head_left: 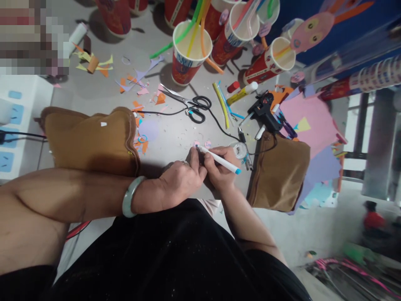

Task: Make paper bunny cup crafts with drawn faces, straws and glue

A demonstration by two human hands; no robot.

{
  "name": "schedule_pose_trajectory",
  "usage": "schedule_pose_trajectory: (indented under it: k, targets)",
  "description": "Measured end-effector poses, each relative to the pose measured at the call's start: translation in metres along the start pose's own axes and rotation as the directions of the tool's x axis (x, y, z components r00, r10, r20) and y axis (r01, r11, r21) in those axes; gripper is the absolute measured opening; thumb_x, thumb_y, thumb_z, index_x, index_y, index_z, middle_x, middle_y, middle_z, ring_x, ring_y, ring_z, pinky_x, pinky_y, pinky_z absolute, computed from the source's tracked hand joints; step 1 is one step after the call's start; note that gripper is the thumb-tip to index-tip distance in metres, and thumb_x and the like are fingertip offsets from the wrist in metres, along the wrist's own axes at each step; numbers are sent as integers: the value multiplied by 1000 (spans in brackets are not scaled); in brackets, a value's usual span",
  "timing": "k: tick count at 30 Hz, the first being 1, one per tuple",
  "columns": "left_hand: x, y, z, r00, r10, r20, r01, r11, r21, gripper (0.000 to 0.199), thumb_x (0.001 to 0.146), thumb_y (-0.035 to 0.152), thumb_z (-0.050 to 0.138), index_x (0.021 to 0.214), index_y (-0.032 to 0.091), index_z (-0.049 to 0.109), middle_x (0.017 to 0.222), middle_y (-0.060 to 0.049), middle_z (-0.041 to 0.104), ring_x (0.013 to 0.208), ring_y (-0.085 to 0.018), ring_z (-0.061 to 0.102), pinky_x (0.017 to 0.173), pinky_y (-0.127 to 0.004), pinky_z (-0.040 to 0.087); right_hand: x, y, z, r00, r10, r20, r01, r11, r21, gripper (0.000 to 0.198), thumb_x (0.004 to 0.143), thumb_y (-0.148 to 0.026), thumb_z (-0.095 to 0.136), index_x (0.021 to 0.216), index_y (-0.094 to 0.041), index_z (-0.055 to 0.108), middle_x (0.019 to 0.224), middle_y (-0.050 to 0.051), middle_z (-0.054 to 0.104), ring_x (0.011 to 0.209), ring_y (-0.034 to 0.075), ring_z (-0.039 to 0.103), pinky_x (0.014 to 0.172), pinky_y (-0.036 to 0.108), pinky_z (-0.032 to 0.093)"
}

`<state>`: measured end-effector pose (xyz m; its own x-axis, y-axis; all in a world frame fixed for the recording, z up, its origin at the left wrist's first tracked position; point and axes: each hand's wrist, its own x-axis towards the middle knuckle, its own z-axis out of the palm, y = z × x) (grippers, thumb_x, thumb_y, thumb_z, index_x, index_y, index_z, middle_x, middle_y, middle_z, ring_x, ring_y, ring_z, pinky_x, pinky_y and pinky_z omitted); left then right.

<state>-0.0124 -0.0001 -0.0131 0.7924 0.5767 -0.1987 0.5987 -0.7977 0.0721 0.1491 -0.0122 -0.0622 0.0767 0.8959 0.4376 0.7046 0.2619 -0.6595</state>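
My right hand point(221, 169) is closed around a white marker point(222, 161) with a blue end. The marker's tip rests at a small pink paper piece point(196, 144) on the table. My left hand point(183, 179), with a pale green bangle point(130, 196) on the wrist, is mostly curled, and its index finger presses at that paper's lower edge. Just to the right lies a second small pink paper piece point(208, 144) with dark writing on it. A roll of clear tape point(239, 150) sits beside my right hand. Black-handled scissors point(191, 103) lie farther back, with their blades apart.
Red paper cups point(187, 69) with coloured stems stand at the back. A glue gun point(266, 110) and a yellow marker point(242, 93) lie to the right. Brown cushions point(89, 140) flank the work area, and a black cord point(163, 113) crosses the table. Coloured paper scraps point(128, 83) are scattered left.
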Motion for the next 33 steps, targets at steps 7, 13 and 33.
schedule_pose_trajectory:
  k: [7,13,33]
  targets:
    - [-1,1,-1,1000,-3,13,4,1000,-15,51,103,14,44,152,2,52,146,-39,53,68,-25,77,56,-34,61,-1,0,0,999,28,22,-28,1000,5,3,91,-26,66,91,-23,65,78,-1,72,67,15,70,61,29,58]
    - [-1,1,-1,1000,-10,9,10,1000,-14,52,102,11,42,153,5,52,147,-37,52,68,-26,78,55,-34,61,0,-1,0,1000,8,18,-8,1000,-14,1,91,-24,66,90,-24,65,77,-1,72,65,14,69,59,29,57]
    - [-4,4,6,996,-31,-80,35,998,42,49,102,11,42,147,0,56,144,-38,56,65,-21,75,53,-29,56,0,-3,-1,999,18,51,-17,1000,-17,3,91,-25,66,88,-24,65,76,-2,72,64,13,68,57,27,56]
